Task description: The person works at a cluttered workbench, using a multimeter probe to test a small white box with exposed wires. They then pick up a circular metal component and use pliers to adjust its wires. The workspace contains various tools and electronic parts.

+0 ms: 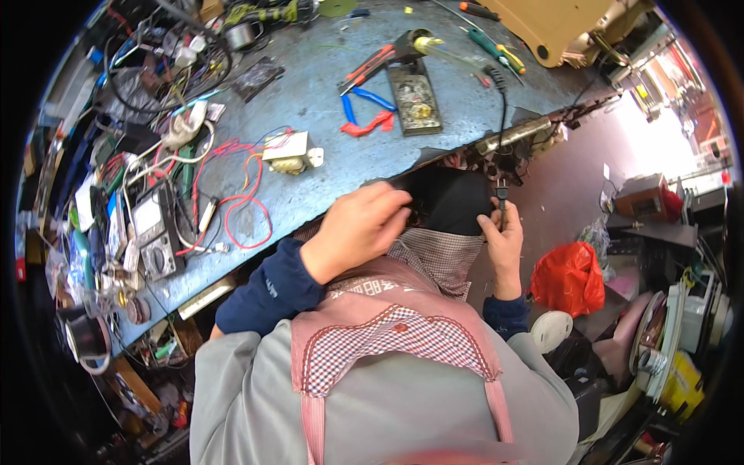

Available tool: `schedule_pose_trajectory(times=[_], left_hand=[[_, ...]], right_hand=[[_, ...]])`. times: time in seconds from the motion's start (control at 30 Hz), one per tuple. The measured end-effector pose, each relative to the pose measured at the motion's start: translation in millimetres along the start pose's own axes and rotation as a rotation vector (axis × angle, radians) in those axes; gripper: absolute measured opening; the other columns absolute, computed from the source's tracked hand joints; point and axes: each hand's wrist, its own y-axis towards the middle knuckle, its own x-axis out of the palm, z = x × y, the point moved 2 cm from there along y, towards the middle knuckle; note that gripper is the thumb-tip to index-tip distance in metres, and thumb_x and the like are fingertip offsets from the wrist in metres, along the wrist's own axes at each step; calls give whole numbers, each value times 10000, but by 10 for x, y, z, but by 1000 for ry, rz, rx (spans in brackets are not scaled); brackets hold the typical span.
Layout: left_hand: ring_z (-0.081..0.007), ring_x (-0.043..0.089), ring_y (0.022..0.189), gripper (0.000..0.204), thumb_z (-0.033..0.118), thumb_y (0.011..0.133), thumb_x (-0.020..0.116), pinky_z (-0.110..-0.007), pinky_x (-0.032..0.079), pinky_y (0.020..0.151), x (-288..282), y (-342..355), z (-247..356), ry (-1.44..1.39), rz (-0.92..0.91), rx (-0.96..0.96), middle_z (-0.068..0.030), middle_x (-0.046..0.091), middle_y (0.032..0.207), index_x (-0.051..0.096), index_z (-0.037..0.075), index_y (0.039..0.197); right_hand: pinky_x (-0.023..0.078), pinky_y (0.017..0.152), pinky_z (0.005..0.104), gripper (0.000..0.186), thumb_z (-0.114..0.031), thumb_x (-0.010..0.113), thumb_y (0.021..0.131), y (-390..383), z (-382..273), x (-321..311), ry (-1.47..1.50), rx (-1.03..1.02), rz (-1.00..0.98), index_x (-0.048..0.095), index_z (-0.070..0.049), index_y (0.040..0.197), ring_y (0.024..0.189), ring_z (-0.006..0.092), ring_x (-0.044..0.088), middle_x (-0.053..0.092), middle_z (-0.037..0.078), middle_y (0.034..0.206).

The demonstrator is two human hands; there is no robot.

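My right hand point(504, 240) holds a black two-pin plug point(502, 200) upright beside the bench edge, pins pointing up. My left hand point(360, 229) is raised over my dark-clad lap point(447, 201), fingers curled together; whatever they hold, if anything, cannot be made out. On the blue bench point(325, 167) above my hands, a black cord point(504, 105) runs down from near a soldering tool point(409, 46) on a grimy metal stand point(416, 93). Red-and-blue handled pliers point(372, 116) lie beside it, and a small transformer point(285, 151) with coloured wires rests near the edge.
A multimeter point(155, 232) and tangled cables crowd the bench's left. A drill point(271, 12) lies at the back, screwdrivers point(496, 50) at the right. A red plastic bag point(566, 275) and assorted appliances sit low at my right. Stored clutter point(147, 387) lies below left.
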Motion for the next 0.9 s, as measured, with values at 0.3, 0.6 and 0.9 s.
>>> schedule_pose_trajectory(times=[0.3, 0.6, 0.9], left_hand=[[-410, 707, 1107, 521, 228, 911, 810, -471, 594, 944, 364, 176, -61, -57, -280, -125, -193, 705, 1198, 663, -13, 1348], [-404, 679, 1215, 587, 264, 903, 861, -477, 546, 1021, 608, 150, 313, -582, -338, 44, -221, 704, 1317, 631, 15, 1383], [-74, 576, 767, 116, 89, 1022, 787, -288, 493, 683, -599, -144, 72, -523, 349, -355, 9, 632, 804, 719, 30, 1095]], right_hand=[[494, 807, 276, 53, -62, 657, 1084, 174, -599, -32, -211, -231, 209, 667, -15, 1108, 846, 123, 585, 650, 5, 942], [381, 709, 343, 355, -342, 717, 1097, -286, -2031, 903, 827, -404, -476, 582, -48, 1243, 810, 176, 464, 541, 82, 929], [555, 1059, 438, 330, 26, 730, 942, 43, -2276, 1281, 253, -651, -479, 714, 33, 1271, 1231, 308, 699, 682, 206, 1373]])
